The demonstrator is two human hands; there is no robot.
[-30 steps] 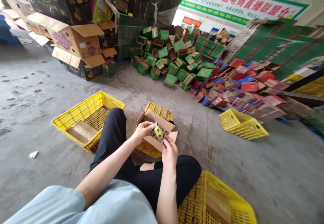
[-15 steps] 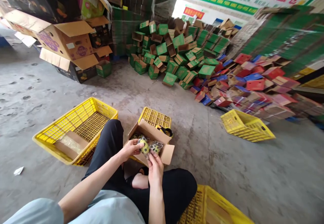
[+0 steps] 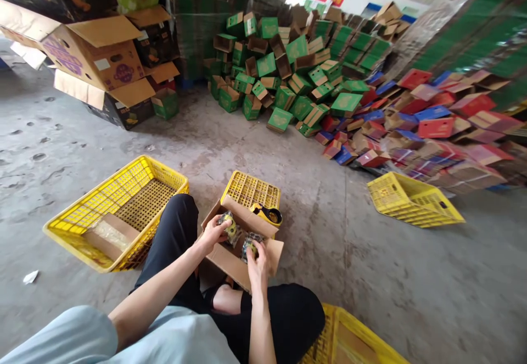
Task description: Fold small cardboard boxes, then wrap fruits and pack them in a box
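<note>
My left hand (image 3: 214,231) is closed on a wrapped packet (image 3: 231,229), yellow-green with black spots under clear film, over the left half of an open cardboard box (image 3: 229,261). In my right hand (image 3: 257,261) there is a second wrapped packet (image 3: 250,242) of the same look, low at the right end of the box. Fingers hide part of each packet, and what is inside the wrapping is too small to make out. The box stands between my legs with its flaps spread outward, partly over an upturned yellow crate (image 3: 247,185).
A yellow and black tape dispenser (image 3: 267,214) lies at the box's far edge. Yellow crates stand left (image 3: 115,210), right (image 3: 414,199) and by my right knee (image 3: 349,336). Heaps of green cartons (image 3: 284,98) and red and blue cartons (image 3: 436,128) lie beyond.
My hands have moved apart and down into the box, each with a packet. Before, they were close together above it. The camera view has tilted downward slightly.
</note>
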